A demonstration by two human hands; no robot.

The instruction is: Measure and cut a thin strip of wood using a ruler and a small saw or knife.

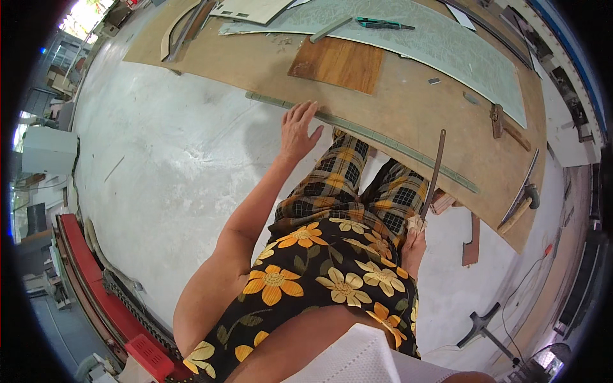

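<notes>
My left hand [298, 131] lies on the near edge of the brown worktable, its fingers stretched over a long narrow greenish strip [377, 135]. The strip runs along that edge and is marked off into short segments. Lower right, beside my leg, my right hand [414, 247] is closed round the pale, cloth-wrapped end of a long, thin, dark metal tool [435, 167], which looks like a file. The tool points up and away, its far end over the tabletop. My body partly hides the right hand's fingers.
On the worktable [440, 108] lie a wood-grain panel [345, 66], a large pale green sheet [447, 60], a green-and-black utility knife [383, 24] and a hammer [508, 127]. Another hammer [520, 207] lies near the right corner. Red metal rails [83, 255] stand at the left.
</notes>
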